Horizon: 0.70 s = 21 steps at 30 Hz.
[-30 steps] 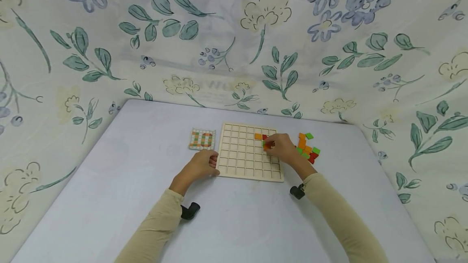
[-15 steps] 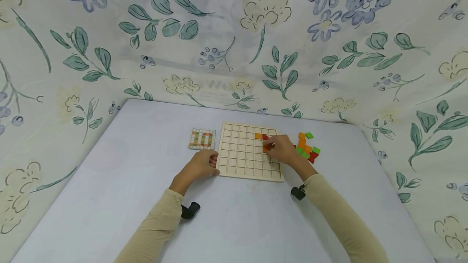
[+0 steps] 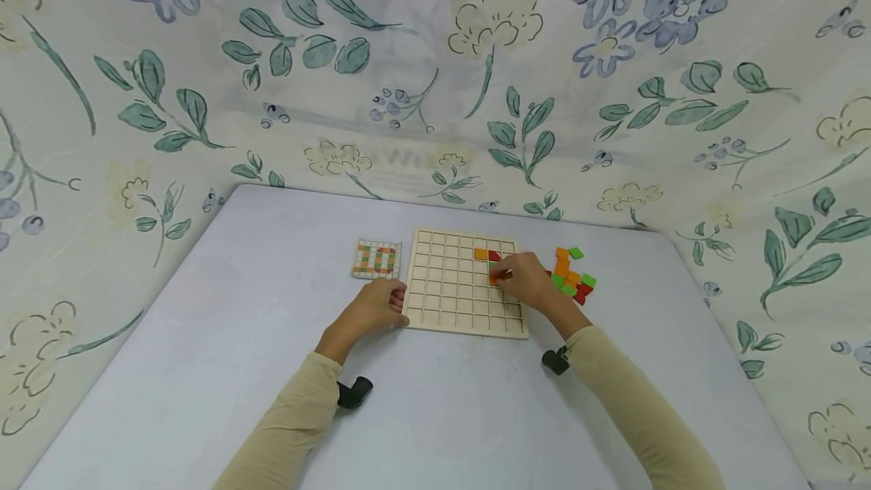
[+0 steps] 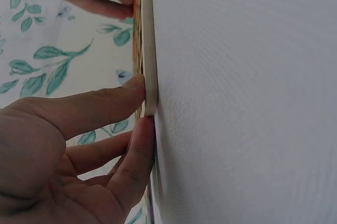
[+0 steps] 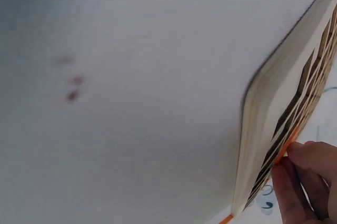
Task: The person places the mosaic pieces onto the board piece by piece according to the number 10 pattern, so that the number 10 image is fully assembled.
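A wooden grid board (image 3: 438, 293) lies flat on the white table. My left hand (image 3: 370, 307) grips its near left corner, thumb (image 4: 118, 100) on the rim and index finger against the corner. Over the right part of the grid, my right hand (image 3: 525, 278) pinches an orange square tile (image 5: 286, 146) between thumb and fingers, low at a cell. Just behind those fingertips a green tile (image 3: 492, 267) shows partly. An orange tile (image 3: 481, 254) and a red tile (image 3: 494, 255) sit side by side in cells farther back.
Loose orange, green and red tiles (image 3: 563, 267) lie in a heap right of the board, partly behind my right hand. A small pattern card (image 3: 376, 259) with coloured squares lies left of the board. Flowered cloth (image 3: 435, 97) rises behind the table.
My right hand has shifted slightly toward me with the orange tile, which now sits lower at the grid. The left hand and the board have stayed in place.
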### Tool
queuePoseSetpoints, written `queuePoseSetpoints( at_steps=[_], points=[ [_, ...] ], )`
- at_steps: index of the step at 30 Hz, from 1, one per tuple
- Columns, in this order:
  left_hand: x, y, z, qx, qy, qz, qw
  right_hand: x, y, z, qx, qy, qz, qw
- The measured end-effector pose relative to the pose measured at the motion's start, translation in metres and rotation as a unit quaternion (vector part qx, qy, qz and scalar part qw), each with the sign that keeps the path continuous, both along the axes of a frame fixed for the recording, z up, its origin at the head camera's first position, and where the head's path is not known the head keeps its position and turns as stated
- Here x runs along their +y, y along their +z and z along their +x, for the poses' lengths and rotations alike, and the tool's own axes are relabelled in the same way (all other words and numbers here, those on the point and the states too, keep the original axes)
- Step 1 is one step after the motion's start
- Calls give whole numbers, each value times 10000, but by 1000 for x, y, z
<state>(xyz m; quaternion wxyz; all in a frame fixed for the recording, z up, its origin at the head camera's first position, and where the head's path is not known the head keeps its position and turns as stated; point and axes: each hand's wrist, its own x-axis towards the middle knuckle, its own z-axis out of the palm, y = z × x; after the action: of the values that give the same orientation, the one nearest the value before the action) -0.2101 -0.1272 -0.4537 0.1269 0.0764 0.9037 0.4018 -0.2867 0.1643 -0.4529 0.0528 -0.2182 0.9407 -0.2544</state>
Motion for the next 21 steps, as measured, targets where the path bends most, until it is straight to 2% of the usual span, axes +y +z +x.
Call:
queuePoseSetpoints(
  at_steps=[6, 8, 16, 21],
  points=[
    [0, -1, 0, 0, 2, 6, 10000, 7, 0, 0, 221, 221, -236, 9992],
    [0, -1, 0, -13, -3, 10, 10000, 14, 1, 0, 322, 166, -343, 9988],
    [0, -1, 0, -25, -10, 29, 10000, 71, 5, -7, 403, -867, -515, 9941],
    [0, -2, -1, -10, -28, 21, 10000, 112, 4, -6, 408, -1418, -216, 9888]
  ],
)
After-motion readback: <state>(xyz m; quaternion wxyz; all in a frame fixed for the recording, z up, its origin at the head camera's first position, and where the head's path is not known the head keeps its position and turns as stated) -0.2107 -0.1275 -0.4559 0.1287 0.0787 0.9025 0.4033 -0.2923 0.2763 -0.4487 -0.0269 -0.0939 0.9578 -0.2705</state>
